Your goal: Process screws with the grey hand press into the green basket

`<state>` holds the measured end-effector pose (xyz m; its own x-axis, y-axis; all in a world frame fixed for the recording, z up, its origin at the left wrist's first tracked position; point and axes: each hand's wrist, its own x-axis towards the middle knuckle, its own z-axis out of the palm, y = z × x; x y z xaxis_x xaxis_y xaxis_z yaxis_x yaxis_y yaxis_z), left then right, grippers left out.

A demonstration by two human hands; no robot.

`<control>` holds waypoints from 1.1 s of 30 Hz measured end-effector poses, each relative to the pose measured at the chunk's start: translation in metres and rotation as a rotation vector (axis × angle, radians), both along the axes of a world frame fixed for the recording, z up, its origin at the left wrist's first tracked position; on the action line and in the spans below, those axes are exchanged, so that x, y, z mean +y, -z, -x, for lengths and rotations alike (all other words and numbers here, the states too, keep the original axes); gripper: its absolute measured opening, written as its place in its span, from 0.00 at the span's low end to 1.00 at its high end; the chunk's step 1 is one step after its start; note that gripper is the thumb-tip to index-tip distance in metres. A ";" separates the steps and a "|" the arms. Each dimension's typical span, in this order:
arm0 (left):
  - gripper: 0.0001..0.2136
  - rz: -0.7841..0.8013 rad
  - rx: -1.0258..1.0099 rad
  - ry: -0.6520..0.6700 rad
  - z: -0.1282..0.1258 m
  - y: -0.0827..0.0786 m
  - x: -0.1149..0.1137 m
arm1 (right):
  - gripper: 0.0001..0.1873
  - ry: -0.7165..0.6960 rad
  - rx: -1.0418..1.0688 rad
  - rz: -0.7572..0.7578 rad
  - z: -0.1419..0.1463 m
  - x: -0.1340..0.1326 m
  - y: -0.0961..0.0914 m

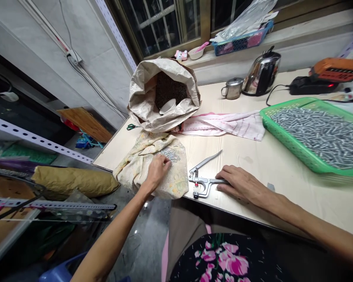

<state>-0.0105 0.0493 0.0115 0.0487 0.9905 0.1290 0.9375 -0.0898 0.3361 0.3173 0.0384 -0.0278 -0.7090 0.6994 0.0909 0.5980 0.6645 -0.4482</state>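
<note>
My left hand (158, 169) rests on a crumpled pale patterned cloth (141, 166) at the table's near left corner, its fingers curled over a small pile of silvery metal pieces (171, 153) lying on the cloth. My right hand (238, 182) lies flat on the table with its fingers on one handle of a metal hand press plier (204, 176), which lies open on the wooden tabletop (253, 152). What the left fingers pinch, if anything, is hidden.
A green basket (285, 139) full of small metal tubes stands at the right. A paper sack (161, 94) of dark bits with a white cup in it stands behind the cloth, next to a pink-white towel (226, 123). Kettle (261, 74), mug and charger lie at the back.
</note>
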 end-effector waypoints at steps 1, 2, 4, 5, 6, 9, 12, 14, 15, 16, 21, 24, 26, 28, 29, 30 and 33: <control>0.05 0.024 -0.100 -0.061 0.006 -0.004 -0.002 | 0.11 -0.003 0.012 -0.009 0.001 0.001 -0.002; 0.05 0.054 -0.217 -0.127 0.013 -0.008 -0.005 | 0.11 -0.011 0.031 -0.018 0.004 0.003 -0.005; 0.06 0.123 -0.499 -0.265 0.023 -0.012 -0.012 | 0.13 -0.048 0.072 -0.030 0.017 0.010 -0.015; 0.07 0.164 -0.656 -0.328 0.026 -0.014 -0.016 | 0.14 -0.075 0.082 -0.032 0.029 0.014 -0.022; 0.09 0.211 -0.813 -0.382 0.028 -0.014 -0.021 | 0.15 -0.100 0.078 -0.033 0.043 0.018 -0.028; 0.14 0.349 -1.189 -0.478 0.029 -0.014 -0.035 | 0.13 -0.138 -0.015 -0.019 0.100 0.029 -0.042; 0.13 0.435 -1.377 -0.505 0.028 -0.012 -0.046 | 0.12 -0.102 -0.123 0.024 0.158 0.035 -0.044; 0.11 0.459 -1.427 -0.523 0.030 -0.011 -0.052 | 0.12 -0.064 -0.158 0.039 0.186 0.036 -0.039; 0.10 0.463 -1.439 -0.532 0.031 -0.010 -0.055 | 0.12 -0.049 -0.166 0.040 0.196 0.036 -0.036; 0.10 0.462 -1.448 -0.539 0.032 -0.008 -0.057 | 0.12 -0.037 -0.172 0.042 0.203 0.035 -0.033; 0.10 0.400 -1.462 -0.602 0.035 0.003 -0.063 | 0.11 -0.028 -0.112 0.025 0.212 0.033 -0.022; 0.09 0.362 -1.488 -0.618 0.031 0.008 -0.061 | 0.08 -0.042 0.074 0.050 0.206 0.035 -0.020; 0.09 0.372 -1.528 -0.588 0.027 0.010 -0.058 | 0.06 -0.058 0.300 0.153 0.202 0.036 -0.019; 0.09 0.384 -1.569 -0.553 0.022 0.010 -0.054 | 0.08 -0.077 0.492 0.262 0.198 0.036 -0.020; 0.09 0.385 -1.588 -0.541 0.019 0.010 -0.052 | 0.09 -0.086 0.538 0.291 0.196 0.035 -0.021; 0.09 0.386 -1.605 -0.534 0.016 0.009 -0.051 | 0.09 -0.092 0.561 0.303 0.194 0.035 -0.021; 0.08 0.397 -1.657 -0.522 0.010 0.007 -0.048 | 0.12 -0.074 0.580 0.317 0.188 0.033 -0.023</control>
